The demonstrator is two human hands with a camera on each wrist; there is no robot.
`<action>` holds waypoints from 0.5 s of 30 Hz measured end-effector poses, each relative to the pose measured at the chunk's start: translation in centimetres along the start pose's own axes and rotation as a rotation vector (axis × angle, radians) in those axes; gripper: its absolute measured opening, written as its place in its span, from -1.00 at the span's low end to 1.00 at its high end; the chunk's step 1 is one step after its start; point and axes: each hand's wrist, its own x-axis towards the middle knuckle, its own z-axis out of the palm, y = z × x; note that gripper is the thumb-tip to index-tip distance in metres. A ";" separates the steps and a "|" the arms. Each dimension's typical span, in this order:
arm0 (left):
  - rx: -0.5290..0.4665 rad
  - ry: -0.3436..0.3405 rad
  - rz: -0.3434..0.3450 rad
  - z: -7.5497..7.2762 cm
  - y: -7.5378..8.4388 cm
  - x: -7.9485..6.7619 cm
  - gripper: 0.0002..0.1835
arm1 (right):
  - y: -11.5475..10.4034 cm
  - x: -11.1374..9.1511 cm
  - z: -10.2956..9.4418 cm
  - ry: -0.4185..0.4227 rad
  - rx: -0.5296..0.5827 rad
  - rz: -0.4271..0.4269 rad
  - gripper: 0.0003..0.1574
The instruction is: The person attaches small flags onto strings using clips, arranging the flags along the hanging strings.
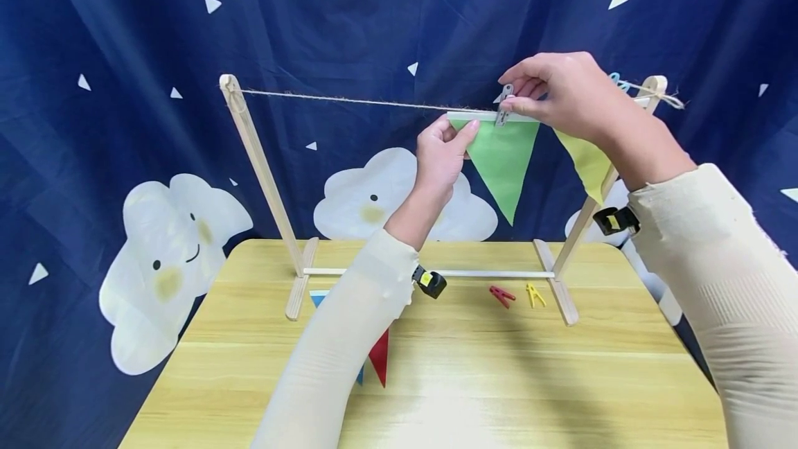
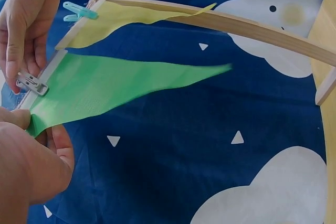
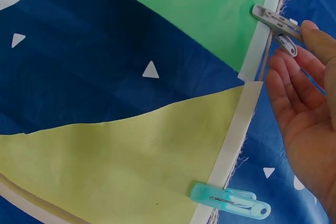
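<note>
A green pennant (image 1: 506,158) with a white top band hangs at the twine (image 1: 337,98). My left hand (image 1: 439,154) pinches its top left corner, thumb in front and fingers behind. A grey clothespin (image 3: 275,23) sits across the white band and the twine. My right hand (image 1: 561,92) holds this clothespin by its handle ends, thumb on one side and fingertips at the other, as the right wrist view shows. Beside it hangs a yellow pennant (image 3: 131,156), held to the twine by a light blue clothespin (image 3: 231,200); the right forearm partly hides this pennant in the head view.
A wooden frame, its left post (image 1: 264,172) tied to the twine, stands on the table (image 1: 474,380). A red clothespin (image 1: 502,296) and a yellow clothespin (image 1: 535,295) lie by its right foot. Red (image 1: 379,359) and blue pennants (image 1: 318,296) lie partly under the left sleeve.
</note>
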 end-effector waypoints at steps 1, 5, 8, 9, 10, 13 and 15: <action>0.000 0.002 0.000 0.0 0.0 0.0 -0.80 | 0.0 0.0 0.0 -0.007 0.002 0.002 -0.53; -0.003 0.017 -0.004 0.2 0.0 0.0 -0.81 | -0.2 -0.1 0.0 -0.030 0.009 0.009 -0.50; -0.002 0.020 -0.003 0.3 0.0 0.0 -0.80 | -0.1 -0.2 -0.1 -0.027 0.006 0.007 -0.47; 0.000 0.019 -0.001 0.4 0.0 0.0 -0.80 | -0.1 -0.2 -0.1 -0.023 0.004 0.006 -0.47; 0.002 0.021 0.002 0.4 0.0 0.0 -0.79 | -0.1 -0.3 -0.2 -0.017 0.006 0.005 -0.46; 0.007 0.027 0.014 0.4 0.0 -0.1 -0.78 | 0.0 -0.5 -0.3 -0.001 0.016 0.006 -0.45; 0.017 0.034 0.016 0.3 0.0 -0.2 -0.79 | 0.0 -0.7 -0.4 0.002 0.023 0.022 -0.43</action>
